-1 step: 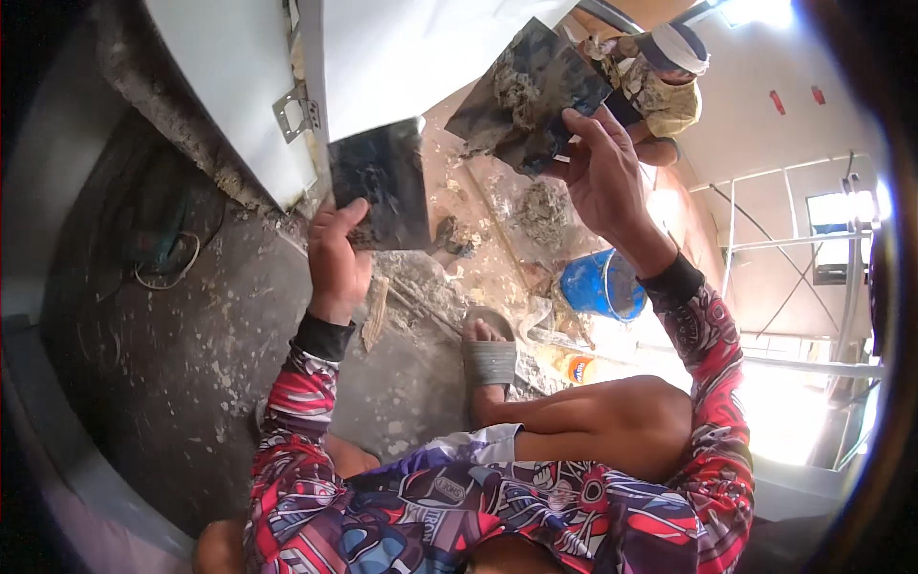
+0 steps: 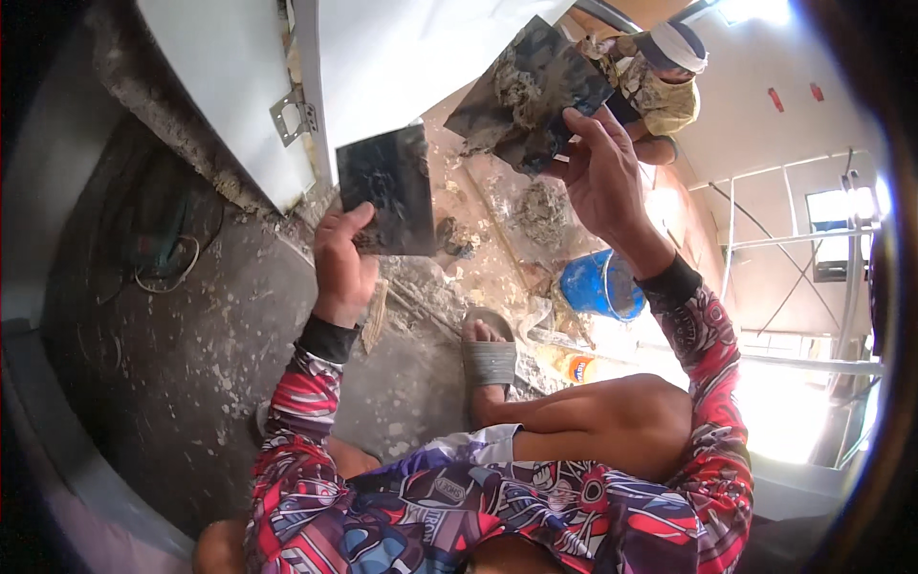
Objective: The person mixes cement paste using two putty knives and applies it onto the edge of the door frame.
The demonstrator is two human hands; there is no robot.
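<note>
My left hand point(image 2: 344, 253) is closed on the lower edge of a dark, flat rectangular plate point(image 2: 387, 191), its thumb lying on the face. Pale smears streak that plate. Farther right, my right hand point(image 2: 604, 177) pinches the near corner of a second dark square plate point(image 2: 564, 72). A lump of greyish-beige paste point(image 2: 516, 96) clings to the middle of this one. The two plates are apart, and both are held up in front of the white door panel point(image 2: 402, 57). My fingers behind each plate are hidden.
A metal hinge point(image 2: 292, 117) shows on the white panel's edge. On the spattered floor are a blue bucket point(image 2: 601, 285), a paste heap point(image 2: 543, 212), a bottle with an orange label point(image 2: 574, 367) and a corded tool point(image 2: 158, 251). Another person point(image 2: 660, 86) crouches at the far right.
My left hand and its plate have shifted slightly to the right and toward me. The right hand and its plate are nearly still.
</note>
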